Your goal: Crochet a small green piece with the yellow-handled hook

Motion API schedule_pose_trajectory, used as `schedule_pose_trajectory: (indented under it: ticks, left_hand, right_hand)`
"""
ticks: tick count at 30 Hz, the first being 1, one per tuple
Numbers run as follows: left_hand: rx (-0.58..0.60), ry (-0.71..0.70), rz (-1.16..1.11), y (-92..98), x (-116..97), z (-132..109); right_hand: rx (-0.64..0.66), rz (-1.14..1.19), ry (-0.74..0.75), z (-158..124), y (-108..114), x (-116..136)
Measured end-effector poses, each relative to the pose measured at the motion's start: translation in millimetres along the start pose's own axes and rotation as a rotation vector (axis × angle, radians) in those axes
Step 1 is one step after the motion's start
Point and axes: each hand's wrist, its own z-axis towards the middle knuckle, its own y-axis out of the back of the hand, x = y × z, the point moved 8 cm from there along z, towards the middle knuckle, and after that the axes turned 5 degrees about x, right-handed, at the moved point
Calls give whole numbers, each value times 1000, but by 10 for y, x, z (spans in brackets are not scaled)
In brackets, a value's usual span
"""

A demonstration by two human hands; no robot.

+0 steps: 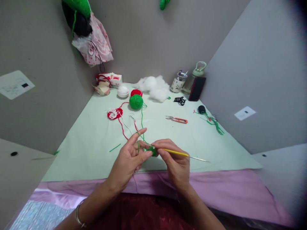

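Observation:
Between thumb and fingers, my left hand [129, 156] pinches a small green crochet piece [152, 150]. Green yarn loops over its raised index finger and runs back to a green yarn ball [136, 101]. My right hand [176, 163] grips a crochet hook [176, 152] by its yellow handle, the thin metal tip at the green piece and the other metal end pointing right. Part of the piece is hidden behind the fingertips. Beyond the left hand lie a red crochet piece [118, 112] with white yarn on it, and loose red and white strands.
Orange thread snips [177, 119] lie beyond the right hand. Along the back are white stuffing [153, 88], a white yarn ball [123, 91], a pen cup [178, 83], a bottle [192, 80] and a dark phone [197, 88]. Green yarn scraps [216, 124] lie at right. Partition walls enclose the table.

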Motion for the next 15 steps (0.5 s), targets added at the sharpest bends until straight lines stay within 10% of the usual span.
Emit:
schedule_pose_trajectory:
  ticks: [15]
  left_hand:
    - [-12, -40, 9, 9, -45, -32]
  right_hand:
    - [-6, 256, -99, 34, -7, -91]
